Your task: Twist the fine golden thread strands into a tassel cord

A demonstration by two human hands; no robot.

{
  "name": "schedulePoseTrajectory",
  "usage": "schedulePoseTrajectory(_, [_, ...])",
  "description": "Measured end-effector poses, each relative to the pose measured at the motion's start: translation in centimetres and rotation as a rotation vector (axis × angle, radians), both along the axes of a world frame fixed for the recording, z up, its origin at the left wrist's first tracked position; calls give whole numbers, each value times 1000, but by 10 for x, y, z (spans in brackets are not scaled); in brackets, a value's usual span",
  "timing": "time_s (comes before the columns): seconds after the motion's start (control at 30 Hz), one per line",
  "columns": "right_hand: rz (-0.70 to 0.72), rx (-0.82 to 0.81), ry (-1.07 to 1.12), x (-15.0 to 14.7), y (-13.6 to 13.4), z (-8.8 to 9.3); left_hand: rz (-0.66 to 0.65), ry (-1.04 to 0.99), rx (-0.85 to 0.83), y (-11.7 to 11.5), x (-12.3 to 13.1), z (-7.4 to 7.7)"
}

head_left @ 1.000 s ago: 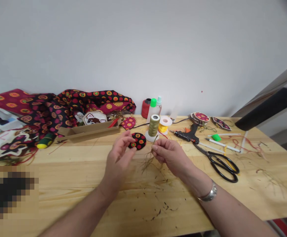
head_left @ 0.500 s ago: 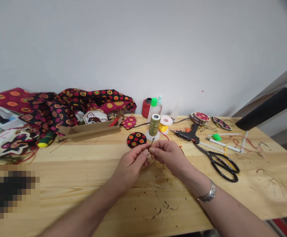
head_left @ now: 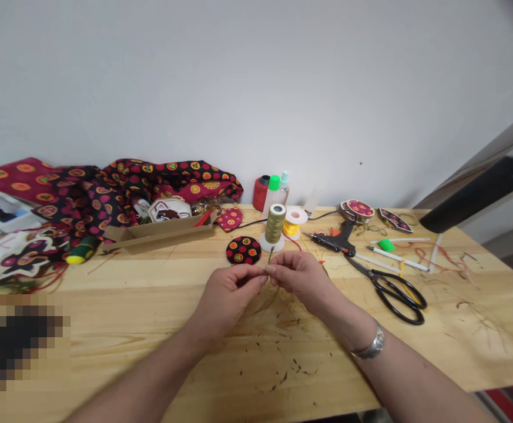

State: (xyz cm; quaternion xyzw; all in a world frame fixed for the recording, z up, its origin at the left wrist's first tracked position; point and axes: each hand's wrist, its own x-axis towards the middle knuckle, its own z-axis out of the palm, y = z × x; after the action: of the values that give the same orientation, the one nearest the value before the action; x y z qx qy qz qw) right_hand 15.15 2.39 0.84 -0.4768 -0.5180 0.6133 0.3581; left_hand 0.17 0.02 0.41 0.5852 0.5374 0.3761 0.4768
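Observation:
My left hand (head_left: 230,292) and my right hand (head_left: 299,276) meet fingertip to fingertip above the middle of the wooden table (head_left: 159,317). Both are closed in a pinch on a thin olive cord (head_left: 271,252), whose short end pokes up between them. Fine loose strands hang below the fingers. Just behind the hands stands a spool of olive thread (head_left: 276,225). A round black patch with red flower motifs (head_left: 244,250) lies beyond my left fingers. How the cord is wrapped between the fingertips is too small to make out.
Right of my hands lie a black glue gun (head_left: 338,238), black-handled scissors (head_left: 397,292) and a white pen (head_left: 399,258). Yellow thread (head_left: 292,228) sits behind. At left are a cardboard tray (head_left: 159,234), patterned fabric (head_left: 93,194) and a yellow-green object (head_left: 80,251). Bottles (head_left: 272,191) stand by the wall.
My left fingers have straightened a little and shifted, now meeting the right fingertips more end to end. My right hand stays nearly in place, still pinching the cord.

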Motion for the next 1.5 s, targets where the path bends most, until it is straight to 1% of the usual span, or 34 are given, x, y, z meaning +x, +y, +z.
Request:
schedulePoseTrajectory(0.13, [7,-2,11,2,2,-2,21,27,-32,0,1,2])
schedulePoseTrajectory(0.2, [1,-1,25,3,2,-1,57,8,-63,1,0,1])
schedulePoseTrajectory(0.33, [-14,-1,5,4,3,2,168,-163,-17,4,-3,-2])
schedulePoseTrajectory(0.4, [-26,9,-19,3,2,2,189,-241,16,5,-4,-4])
schedulePoseTrajectory(0.47, [-29,30,-45,2,2,1,166,-284,26,4,-3,-4])
schedulePoseTrajectory(0.53, [-17,53,-59,1,1,-1,109,-298,12,3,-1,-6])
schedulePoseTrajectory(0.67, [-4,54,-6,0,0,-2,-96,-335,-125,0,4,-8])
schedulePoseTrajectory(0.7, [-3,51,7,0,0,-1,-134,-326,-154,0,5,-8])
schedulePoseTrajectory(0.77, [-3,55,6,-1,0,0,-155,-263,-174,-1,5,-7])
schedulePoseTrajectory(0.9, [-27,56,1,-1,1,-1,-121,-125,-148,-1,2,-4])
schedulePoseTrajectory(1.07, [-31,43,7,-1,2,0,-85,-63,-149,0,0,0])
schedulePoseTrajectory(1.3, [-41,32,-27,2,1,5,-11,24,-91,1,-2,5])
schedulePoseTrajectory(1.43, [-30,42,-35,3,2,4,35,64,-92,4,-3,2])
schedulePoseTrajectory(1.5, [-34,41,-30,3,2,4,55,93,-37,7,-4,-3])
